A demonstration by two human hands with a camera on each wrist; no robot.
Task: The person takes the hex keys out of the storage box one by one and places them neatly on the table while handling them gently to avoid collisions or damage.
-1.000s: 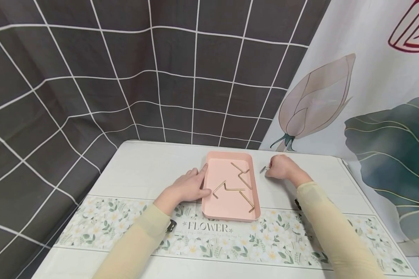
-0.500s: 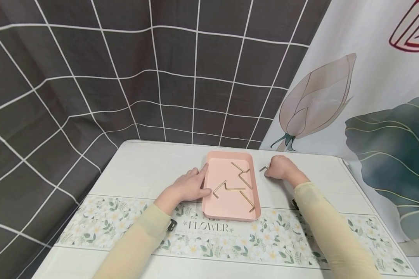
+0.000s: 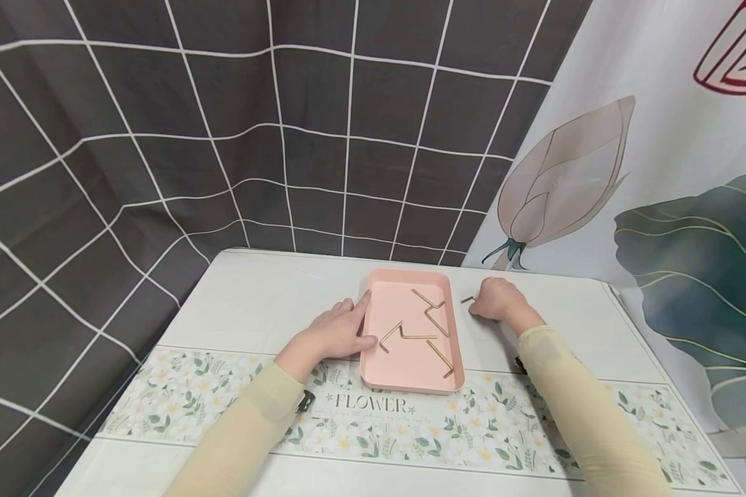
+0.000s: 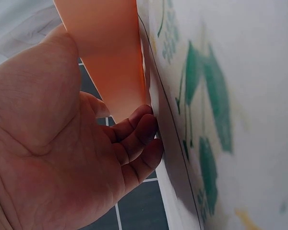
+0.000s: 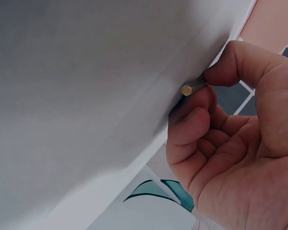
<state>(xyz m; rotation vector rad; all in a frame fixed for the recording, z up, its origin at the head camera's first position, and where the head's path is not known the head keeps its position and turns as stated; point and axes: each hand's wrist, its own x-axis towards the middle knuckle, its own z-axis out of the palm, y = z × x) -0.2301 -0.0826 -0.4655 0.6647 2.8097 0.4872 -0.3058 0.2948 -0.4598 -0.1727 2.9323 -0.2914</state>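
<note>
My left hand rests at the left side of a shallow pink tray. Its thumb reaches over the rim and its index finger lies along it. In the left wrist view, the other fingers are loosely bent outside the tray wall, their tips near the tabletop. To the tray's right, my right hand pinches a hex key between thumb and fingers, low over the table. The key's six-sided end faces the right wrist camera, while the fingers cover much of its length. Several brass-coloured hex keys lie scattered in the tray.
The table wears a white cover with a floral band marked FLOWER. Behind it hangs a dark curtain with a white grid. A white curtain with a large flower print hangs at the right.
My right hand and forearm have shifted slightly left, and the visible end of the hex key has turned a little. The left hand and the tray have stayed almost still.
</note>
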